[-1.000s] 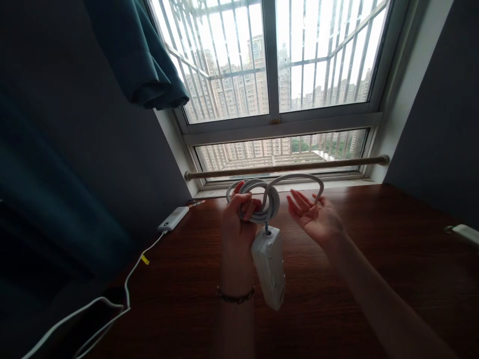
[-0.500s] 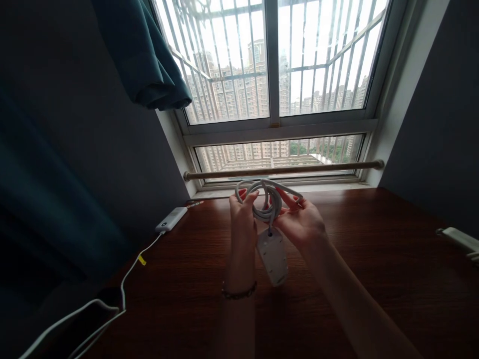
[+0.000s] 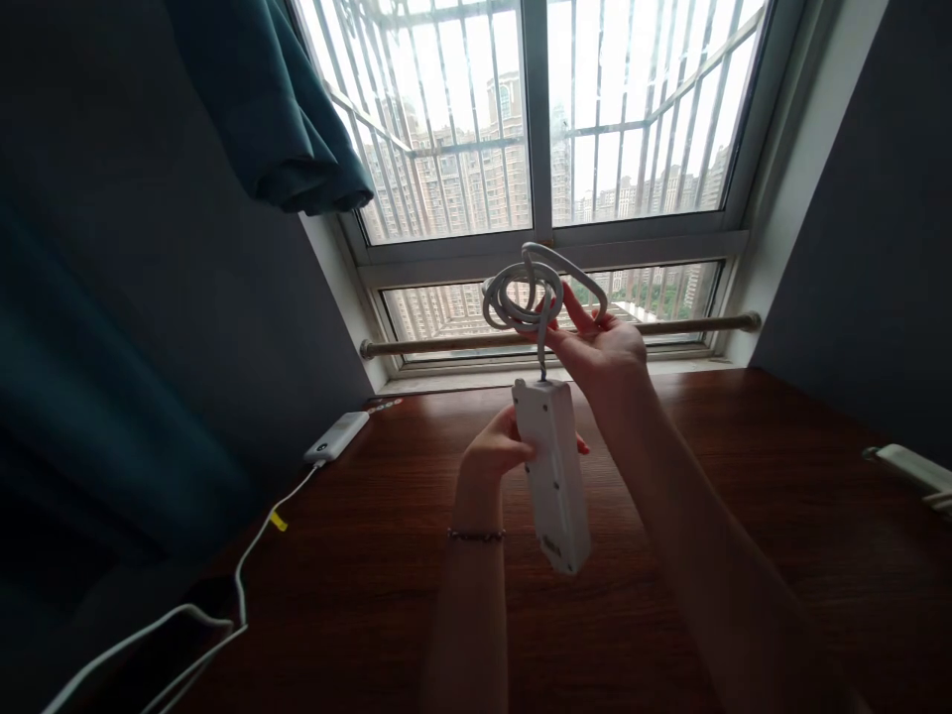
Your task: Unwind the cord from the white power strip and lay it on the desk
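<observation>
A white power strip (image 3: 551,486) hangs upright over the table, its screwed back face turned toward me. My left hand (image 3: 500,446) is wrapped round its upper part, thumb on the near face and fingertips showing at the far right edge. From the strip's top end a grey-white cable (image 3: 523,297) rises into a loose coil. My right hand (image 3: 599,342) grips that coil from the right, raised in front of the window's lower pane. The cable's plug is not visible.
A dark red-brown wooden surface (image 3: 372,565) reaches to the window. At left lies a white device (image 3: 337,437) with a white cord (image 3: 257,540) running toward me. A rail (image 3: 446,344) crosses the window. A pale object (image 3: 911,469) sits at the right edge.
My left hand has left the coil and moved down onto the power strip. My right hand has lifted the coil higher, and the strip's back now faces me more fully.
</observation>
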A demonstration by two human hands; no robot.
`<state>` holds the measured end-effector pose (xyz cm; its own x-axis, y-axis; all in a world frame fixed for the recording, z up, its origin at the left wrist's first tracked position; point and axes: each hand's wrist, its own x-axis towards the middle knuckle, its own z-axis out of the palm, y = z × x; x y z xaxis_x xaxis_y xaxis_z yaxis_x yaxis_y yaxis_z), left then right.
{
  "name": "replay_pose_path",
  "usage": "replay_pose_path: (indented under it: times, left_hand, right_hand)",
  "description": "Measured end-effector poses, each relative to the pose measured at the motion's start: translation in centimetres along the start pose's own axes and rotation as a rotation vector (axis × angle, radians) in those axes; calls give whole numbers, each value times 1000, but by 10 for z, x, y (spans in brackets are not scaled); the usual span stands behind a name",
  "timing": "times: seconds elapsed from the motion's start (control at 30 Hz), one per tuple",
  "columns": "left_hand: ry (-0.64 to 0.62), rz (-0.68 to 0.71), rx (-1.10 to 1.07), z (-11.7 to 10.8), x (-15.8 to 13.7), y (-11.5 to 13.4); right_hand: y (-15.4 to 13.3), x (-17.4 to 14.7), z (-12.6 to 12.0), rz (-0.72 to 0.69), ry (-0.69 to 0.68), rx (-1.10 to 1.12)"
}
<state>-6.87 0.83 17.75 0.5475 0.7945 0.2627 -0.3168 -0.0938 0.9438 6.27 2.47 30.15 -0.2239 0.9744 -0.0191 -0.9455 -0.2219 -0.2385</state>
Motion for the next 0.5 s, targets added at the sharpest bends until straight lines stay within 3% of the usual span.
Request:
replay_pose_path:
  times: [0.17,0.27,0.33,0.5]
  left_hand:
    - [333,88,281,-12,2,6]
    - [564,176,702,-33,0,3]
    - [658,160,1053,-52,-1,-6]
    - [576,169,1671,-99,-7,-37]
  right_hand:
    - [-21,24,-39,-53,13,-34]
    - [-36,39,-75,-108,55,-69]
    - [-40,48,-101,-102,93,-85]
    - [-20,73,-164,-47,188,-59]
